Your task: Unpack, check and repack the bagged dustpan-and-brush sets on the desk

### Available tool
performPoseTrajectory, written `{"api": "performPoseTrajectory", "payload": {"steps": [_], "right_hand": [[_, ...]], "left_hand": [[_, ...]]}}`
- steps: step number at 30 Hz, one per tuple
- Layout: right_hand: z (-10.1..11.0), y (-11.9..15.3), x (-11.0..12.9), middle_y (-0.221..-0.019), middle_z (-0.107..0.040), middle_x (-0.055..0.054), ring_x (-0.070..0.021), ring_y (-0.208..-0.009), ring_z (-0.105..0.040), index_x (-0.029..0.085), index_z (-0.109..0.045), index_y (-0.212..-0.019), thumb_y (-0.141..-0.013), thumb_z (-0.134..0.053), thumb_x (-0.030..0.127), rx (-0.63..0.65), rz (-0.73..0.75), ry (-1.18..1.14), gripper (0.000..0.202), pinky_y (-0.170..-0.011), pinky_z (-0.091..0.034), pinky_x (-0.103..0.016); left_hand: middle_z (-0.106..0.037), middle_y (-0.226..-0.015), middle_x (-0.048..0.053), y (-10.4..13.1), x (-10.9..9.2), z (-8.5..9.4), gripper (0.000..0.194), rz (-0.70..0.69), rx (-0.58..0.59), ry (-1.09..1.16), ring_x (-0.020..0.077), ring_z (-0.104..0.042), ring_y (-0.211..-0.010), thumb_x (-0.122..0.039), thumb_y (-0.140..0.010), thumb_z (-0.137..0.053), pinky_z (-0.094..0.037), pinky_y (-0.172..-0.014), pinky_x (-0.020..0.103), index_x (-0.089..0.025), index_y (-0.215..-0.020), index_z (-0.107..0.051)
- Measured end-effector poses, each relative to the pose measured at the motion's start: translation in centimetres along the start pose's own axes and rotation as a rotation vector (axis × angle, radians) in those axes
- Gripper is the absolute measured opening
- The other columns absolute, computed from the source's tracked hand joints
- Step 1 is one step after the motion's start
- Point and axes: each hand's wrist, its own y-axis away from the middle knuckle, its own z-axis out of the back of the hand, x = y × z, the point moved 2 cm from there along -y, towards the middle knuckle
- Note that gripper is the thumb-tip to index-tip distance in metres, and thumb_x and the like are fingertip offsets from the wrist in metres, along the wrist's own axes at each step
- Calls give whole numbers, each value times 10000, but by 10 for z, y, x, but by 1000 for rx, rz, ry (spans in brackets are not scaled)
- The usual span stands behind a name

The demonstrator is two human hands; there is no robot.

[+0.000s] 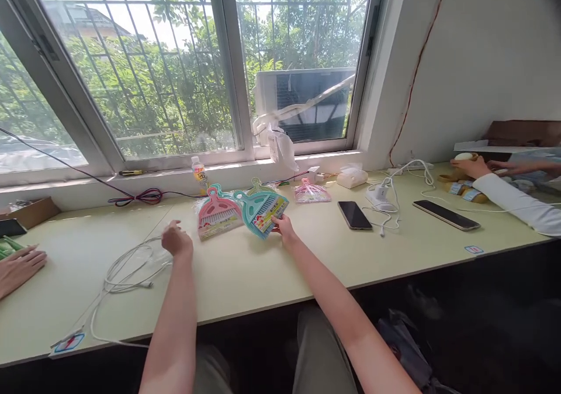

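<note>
My right hand (284, 229) grips the lower right corner of a teal toy dustpan and brush set (262, 211), tilted just above the table. Behind it shows the handle of a green dustpan (256, 185). A pink dustpan and brush set (218, 215) in clear wrap lies to the left, with a teal handle (222, 193) partly covered behind it. My left hand (176, 239) hovers left of the pink set with its fingers curled in; whether anything is inside them is hidden. Close by lie clear plastic (153, 259) and a coiled white cable (118, 274).
At the back are a drink bottle (199, 173), a small pink dustpan pack (311, 192) and a tissue pack (352, 176). Phones (354, 215) (446, 214) and a charger (381, 195) lie right. Other people's hands (475, 166) (21, 267) are at both sides.
</note>
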Motion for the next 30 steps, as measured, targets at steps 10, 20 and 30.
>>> {"api": "performPoseTrajectory", "payload": {"steps": [10, 20, 30], "right_hand": [[10, -8, 20, -905, -735, -25, -134, -686, -680, 188, -597, -889, -808, -651, 158, -109, 55, -140, 102, -572, -572, -238], [17, -5, 20, -953, -735, -3, -127, -769, -695, 218, -597, -924, -809, -651, 186, -144, 84, -179, 132, -631, -577, -223], [13, -5, 15, -918, -745, -11, -154, -777, -702, 213, -611, -906, -785, -676, 197, -42, 58, -89, 138, -670, -595, -263]], "left_hand": [[-638, -793, 46, 56, -79, -37, 234, -358, 27, 472, 214, -624, -854, -73, -782, -455, -479, -856, 353, -192, -725, -649], [-532, -834, 68, 59, -79, -20, 341, -567, -129, 401, 236, -552, -926, 12, -729, -408, -421, -916, 405, -212, -616, -639], [-570, -1214, 198, 53, -54, -49, 301, -404, 102, -137, 374, -482, -1206, -278, -884, -551, -298, -1062, 570, -152, -1151, -610]]}}
